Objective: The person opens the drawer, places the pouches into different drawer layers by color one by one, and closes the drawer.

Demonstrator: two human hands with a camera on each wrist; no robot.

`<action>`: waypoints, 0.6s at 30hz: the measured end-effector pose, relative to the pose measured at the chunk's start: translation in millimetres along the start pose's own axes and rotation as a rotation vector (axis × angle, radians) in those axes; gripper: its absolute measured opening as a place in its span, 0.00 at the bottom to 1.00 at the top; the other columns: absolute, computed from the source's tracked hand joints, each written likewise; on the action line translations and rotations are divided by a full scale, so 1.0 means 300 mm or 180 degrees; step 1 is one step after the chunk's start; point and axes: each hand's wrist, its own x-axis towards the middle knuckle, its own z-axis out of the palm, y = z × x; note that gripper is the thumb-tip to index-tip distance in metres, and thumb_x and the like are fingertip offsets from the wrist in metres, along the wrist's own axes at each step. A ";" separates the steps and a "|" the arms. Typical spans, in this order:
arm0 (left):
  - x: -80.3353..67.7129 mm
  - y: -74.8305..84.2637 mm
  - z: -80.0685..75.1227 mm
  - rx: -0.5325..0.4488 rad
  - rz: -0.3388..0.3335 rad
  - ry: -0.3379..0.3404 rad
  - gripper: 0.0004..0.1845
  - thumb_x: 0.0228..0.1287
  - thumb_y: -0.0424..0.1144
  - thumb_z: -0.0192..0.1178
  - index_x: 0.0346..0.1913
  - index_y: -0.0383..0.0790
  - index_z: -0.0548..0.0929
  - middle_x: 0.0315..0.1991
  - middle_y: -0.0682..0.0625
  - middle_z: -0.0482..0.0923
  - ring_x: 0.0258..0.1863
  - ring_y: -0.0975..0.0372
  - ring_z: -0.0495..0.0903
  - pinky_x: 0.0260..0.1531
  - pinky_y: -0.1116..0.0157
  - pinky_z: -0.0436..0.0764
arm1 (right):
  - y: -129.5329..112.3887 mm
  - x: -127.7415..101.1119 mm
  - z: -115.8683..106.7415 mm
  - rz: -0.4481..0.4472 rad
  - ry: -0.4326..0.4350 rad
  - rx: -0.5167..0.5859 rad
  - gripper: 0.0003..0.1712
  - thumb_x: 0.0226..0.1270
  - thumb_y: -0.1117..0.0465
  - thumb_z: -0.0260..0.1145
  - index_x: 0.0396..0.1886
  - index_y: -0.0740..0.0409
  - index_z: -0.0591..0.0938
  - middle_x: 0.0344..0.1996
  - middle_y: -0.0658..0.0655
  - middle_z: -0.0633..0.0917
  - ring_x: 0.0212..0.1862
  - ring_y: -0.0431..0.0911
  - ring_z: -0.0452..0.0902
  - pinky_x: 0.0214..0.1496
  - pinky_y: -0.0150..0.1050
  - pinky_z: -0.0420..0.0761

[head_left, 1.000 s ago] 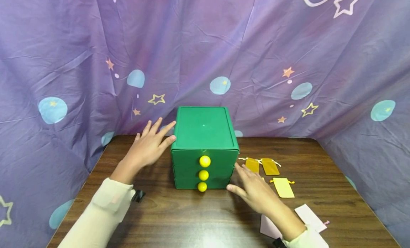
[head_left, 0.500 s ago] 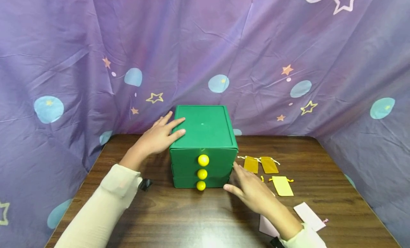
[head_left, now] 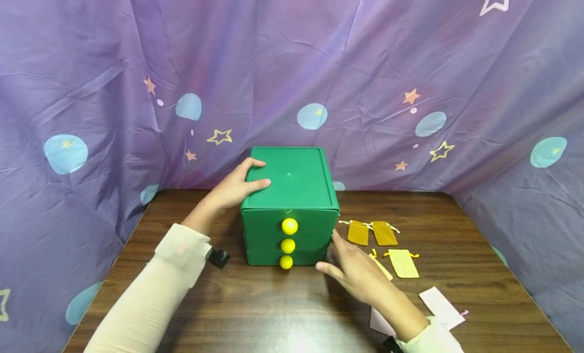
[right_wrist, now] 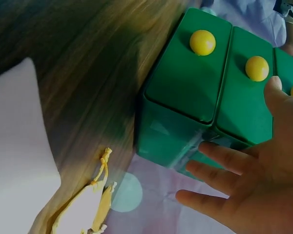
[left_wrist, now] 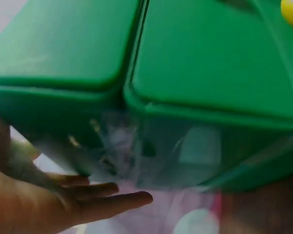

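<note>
The green three-drawer cabinet [head_left: 294,196] stands between the unclenched fingers of both hands: the left hand [head_left: 234,188] laps thumb and forefinger over its top edge, while the right hand [head_left: 358,269] extends loose fingers along its side, contact unclear. The step appears to be steadying it; the next move would call for balanced pressure from both sides.
</note>
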 end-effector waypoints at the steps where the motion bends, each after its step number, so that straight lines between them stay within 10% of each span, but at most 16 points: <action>1: -0.001 -0.003 0.006 -0.0200 -0.0067 0.0006 0.32 0.73 0.44 0.63 0.75 0.42 0.65 0.77 0.37 0.59 0.75 0.45 0.60 0.73 0.45 0.58 | -0.002 0.001 0.002 0.0009 -0.0012 0.0008 0.54 0.70 0.34 0.64 0.85 0.46 0.49 0.59 0.65 0.84 0.59 0.58 0.82 0.56 0.59 0.80; 8: -0.010 -0.020 0.042 -0.1367 -0.0366 -0.0001 0.32 0.76 0.39 0.57 0.79 0.51 0.61 0.77 0.38 0.56 0.60 0.45 0.73 0.57 0.52 0.77 | -0.008 0.007 0.009 0.0038 0.0022 0.0041 0.54 0.70 0.38 0.67 0.85 0.41 0.48 0.55 0.65 0.86 0.56 0.58 0.83 0.52 0.59 0.82; 18: -0.013 -0.033 0.044 -0.1404 -0.0297 -0.0048 0.28 0.77 0.40 0.54 0.76 0.47 0.64 0.76 0.40 0.56 0.65 0.44 0.69 0.63 0.49 0.71 | -0.056 0.007 0.002 0.0316 0.0872 -0.0009 0.25 0.73 0.45 0.68 0.57 0.60 0.82 0.44 0.59 0.89 0.45 0.55 0.87 0.48 0.54 0.84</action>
